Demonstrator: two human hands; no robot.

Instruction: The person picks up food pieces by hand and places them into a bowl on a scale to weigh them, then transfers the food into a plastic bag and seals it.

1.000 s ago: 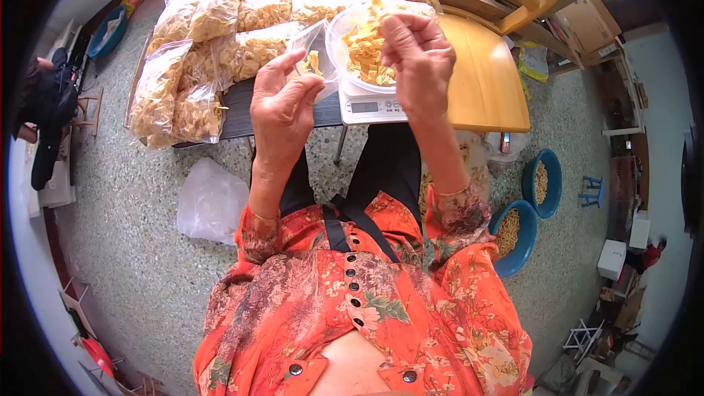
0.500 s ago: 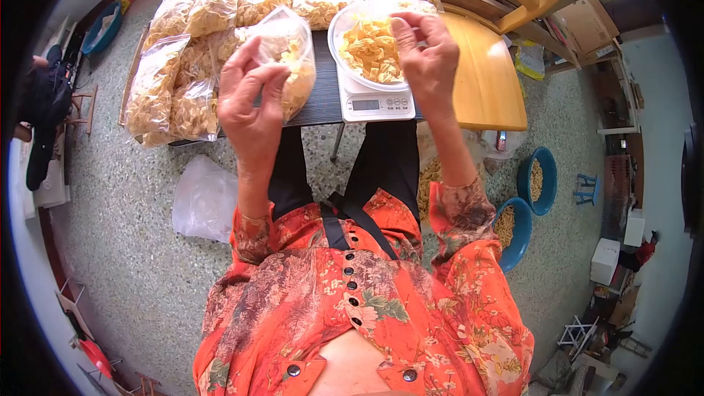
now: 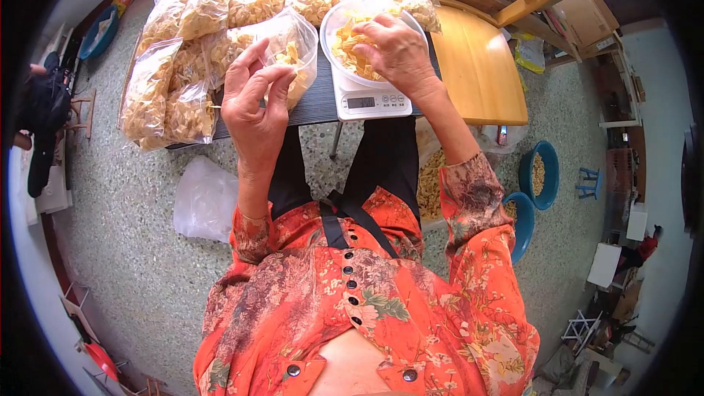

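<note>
My left hand pinches the rim of a clear plastic bag between thumb and fingers. The bag stands with its mouth open and has some pale yellow dried pieces inside. Over a round clear plastic bowl, my right hand reaches in from the right, thumb and fingers apart and curved above the yellow dried pieces. Part of the bowl's contents is hidden under that hand. A white digital scale carries the bowl; its display is lit, but I cannot read it surely.
Filled clear bags lie in rows on the dark table, left and behind. A wooden chair stands at the right. Blue tubs with pale pieces and an empty-looking plastic bag rest on the floor.
My right hand has moved left from the bowl's right edge to over its contents, and its fingers have spread. My left hand keeps its hold on the bag.
</note>
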